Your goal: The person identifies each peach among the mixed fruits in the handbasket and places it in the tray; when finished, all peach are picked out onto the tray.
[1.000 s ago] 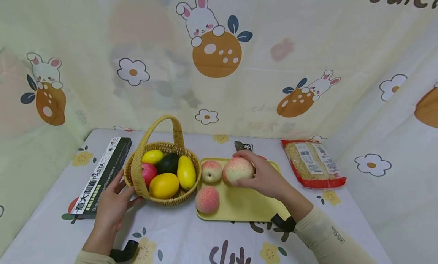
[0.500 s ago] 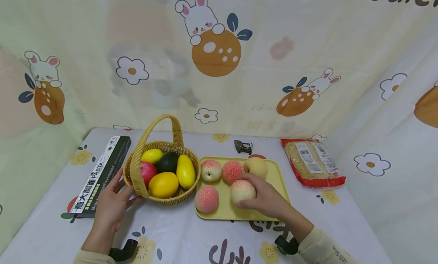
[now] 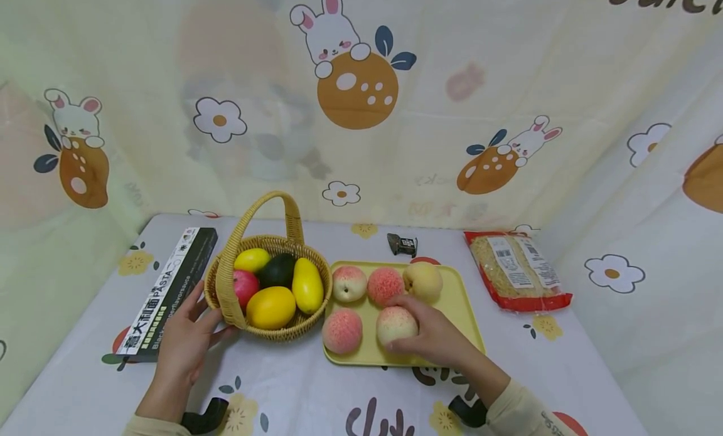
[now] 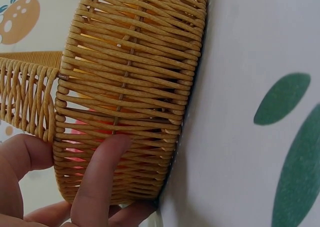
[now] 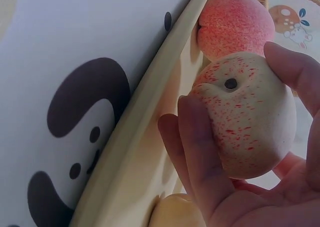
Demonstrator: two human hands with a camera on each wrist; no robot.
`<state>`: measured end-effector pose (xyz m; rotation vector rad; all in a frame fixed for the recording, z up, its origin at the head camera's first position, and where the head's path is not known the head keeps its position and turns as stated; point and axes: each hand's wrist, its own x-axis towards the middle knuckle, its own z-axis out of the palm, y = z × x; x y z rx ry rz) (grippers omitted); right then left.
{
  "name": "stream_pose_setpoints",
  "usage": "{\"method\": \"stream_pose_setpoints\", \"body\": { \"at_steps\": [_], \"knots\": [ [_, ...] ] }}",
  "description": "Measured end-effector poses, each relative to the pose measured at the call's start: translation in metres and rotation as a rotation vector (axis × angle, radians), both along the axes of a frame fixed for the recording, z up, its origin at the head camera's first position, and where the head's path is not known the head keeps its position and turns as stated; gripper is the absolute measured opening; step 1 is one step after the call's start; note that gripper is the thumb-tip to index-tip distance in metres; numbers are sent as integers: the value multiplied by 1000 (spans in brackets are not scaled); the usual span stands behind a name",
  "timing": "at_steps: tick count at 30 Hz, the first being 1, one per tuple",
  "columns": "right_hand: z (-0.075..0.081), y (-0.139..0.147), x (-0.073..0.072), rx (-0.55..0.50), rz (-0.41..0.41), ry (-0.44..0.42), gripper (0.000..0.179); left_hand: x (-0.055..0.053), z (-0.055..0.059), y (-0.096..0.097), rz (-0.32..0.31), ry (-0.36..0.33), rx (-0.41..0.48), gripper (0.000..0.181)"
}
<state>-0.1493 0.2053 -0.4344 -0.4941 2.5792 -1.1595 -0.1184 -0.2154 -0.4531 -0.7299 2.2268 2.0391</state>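
Observation:
My right hand (image 3: 432, 335) grips a pale peach (image 3: 396, 325) with red speckles, over the front middle of the yellow tray (image 3: 446, 345). In the right wrist view the fingers and thumb clasp this peach; its dark stem pit shows. Contact with the tray cannot be told. My left hand (image 3: 186, 339) holds the left side of the wicker basket (image 3: 226, 279), thumb (image 4: 102, 172) against the weave. In the basket lie several fruits, among them a yellow mango (image 3: 271, 307) and a dark green avocado (image 3: 277, 270).
On the tray sit a whitish peach (image 3: 349, 283), two pinker peaches (image 3: 386, 285) (image 3: 342, 330) and a yellowish round fruit (image 3: 423, 281). A black pasta box (image 3: 177, 298) lies left. Behind the tray is a small dark packet (image 3: 402, 244); a red-edged bag (image 3: 516, 270) lies right.
My right hand has brought the pale peach from the tray's back middle toward its front, uncovering the pink peach and yellowish fruit, then shifted slightly left. My left hand stays on the basket.

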Motion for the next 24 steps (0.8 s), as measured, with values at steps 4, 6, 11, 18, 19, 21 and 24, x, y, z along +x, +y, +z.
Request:
{"method": "stream_pose_setpoints", "body": {
  "at_steps": [4, 6, 11, 18, 19, 21, 24],
  "knots": [
    [0, -1, 1, 19, -3, 6, 70, 0, -1, 0, -2, 1, 2, 88],
    [1, -2, 2, 23, -3, 12, 70, 0, -1, -1, -3, 2, 5, 88],
    [-1, -5, 2, 39, 1, 37, 70, 0, -2, 0, 0, 0, 5, 88],
    [-6, -8, 2, 58, 3, 34, 71, 0, -2, 0, 4, 0, 4, 88],
    [-6, -8, 2, 62, 4, 34, 71, 0, -2, 0, 4, 0, 4, 88],
    [-7, -8, 2, 73, 6, 35, 72, 0, -2, 0, 3, 1, 1, 87],
    [-7, -8, 3, 88, 10, 47, 76, 0, -2, 0, 1, 4, -1, 88]
  ]
}}
